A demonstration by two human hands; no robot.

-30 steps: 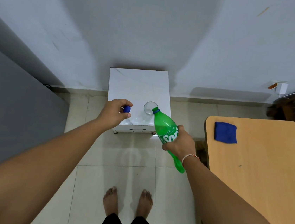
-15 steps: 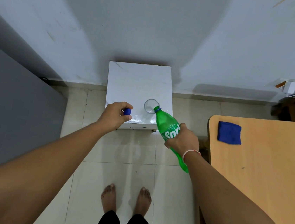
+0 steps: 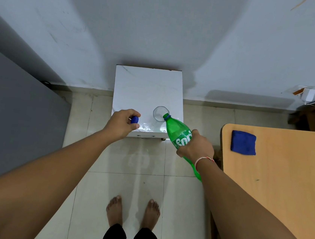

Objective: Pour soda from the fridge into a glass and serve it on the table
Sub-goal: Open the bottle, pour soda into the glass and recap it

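Observation:
My right hand grips a green soda bottle around its label. The bottle is uncapped and tilted, its blue-ringed mouth at the rim of a clear glass. That glass stands upright near the front right of a small white cabinet top. My left hand is closed around the blue bottle cap, held over the cabinet's front left edge. I cannot tell whether liquid is flowing.
A wooden table stands to the right, with a folded blue cloth at its far left corner. A grey fridge fills the left side. My bare feet stand on pale floor tiles. A wall lies behind the cabinet.
The bottle's mouth has shifted a little further over the glass rim. The view has tilted slightly downward. My left hand keeps hold of the cap in the same place.

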